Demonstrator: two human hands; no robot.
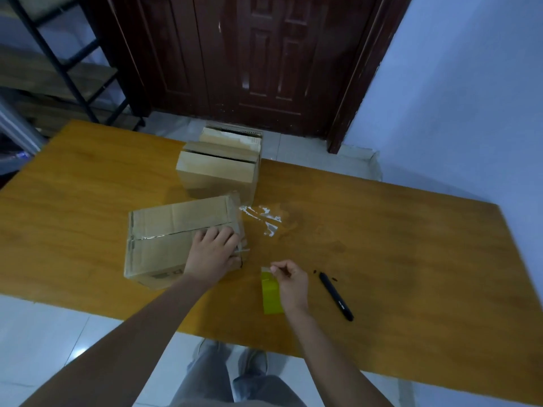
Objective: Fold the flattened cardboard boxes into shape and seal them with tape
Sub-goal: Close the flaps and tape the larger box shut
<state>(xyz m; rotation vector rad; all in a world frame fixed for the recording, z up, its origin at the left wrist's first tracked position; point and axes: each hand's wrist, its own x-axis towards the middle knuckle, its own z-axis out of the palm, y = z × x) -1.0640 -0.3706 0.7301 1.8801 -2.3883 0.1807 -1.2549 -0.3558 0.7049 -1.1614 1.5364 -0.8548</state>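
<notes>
A folded cardboard box (164, 230) lies on the wooden table (382, 259), with clear tape along its top seam. My left hand (213, 251) presses flat on the box's right end, fingers spread over the tape. My right hand (291, 284) grips a yellow-green tape roll (270, 295) standing on the table just right of the box, fingers curled at its top edge. A second cardboard box (219, 168) stands behind, its top flaps slightly apart.
Crumpled strips of clear tape (264, 218) lie on the table right of the boxes. A black marker (336, 296) rests right of my right hand. A dark wooden door (249, 60) and a metal shelf (58, 63) stand beyond the table.
</notes>
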